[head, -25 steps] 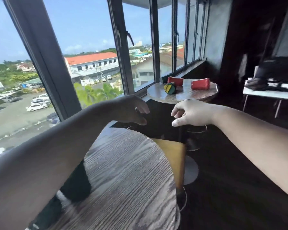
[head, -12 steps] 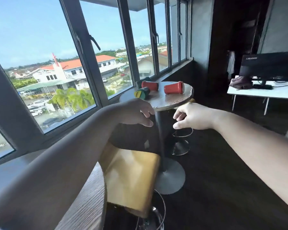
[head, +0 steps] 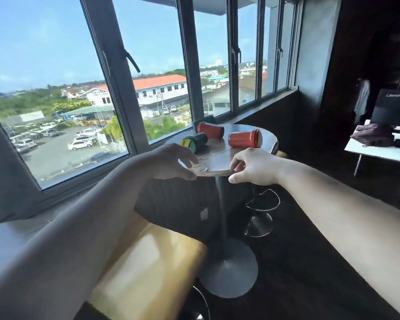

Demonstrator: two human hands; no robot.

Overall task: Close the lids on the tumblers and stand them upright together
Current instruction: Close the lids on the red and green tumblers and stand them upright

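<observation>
Three tumblers lie on their sides on a small round table (head: 219,166) by the window: a dark green tumbler (head: 195,141) with a yellow lid end facing me, a red tumbler (head: 210,130) behind it, and a second red tumbler (head: 244,139) at the right with a pale lid end. My left hand (head: 171,161) hovers at the table's near left edge, fingers loosely curled and holding nothing. At the near right edge is my right hand (head: 254,166), also with curled, empty fingers. Neither hand touches a tumbler.
A yellow-seated stool (head: 148,269) stands in front of me, below the table. A chrome stool base (head: 259,218) sits beyond the table's pedestal (head: 228,269). Large windows run along the left. A white desk (head: 379,153) with a black monitor (head: 393,107) is at the far right.
The view has come closer to the round table with the tumblers. Both hands now reach its near edge, and the nearer wooden table has dropped out of sight.
</observation>
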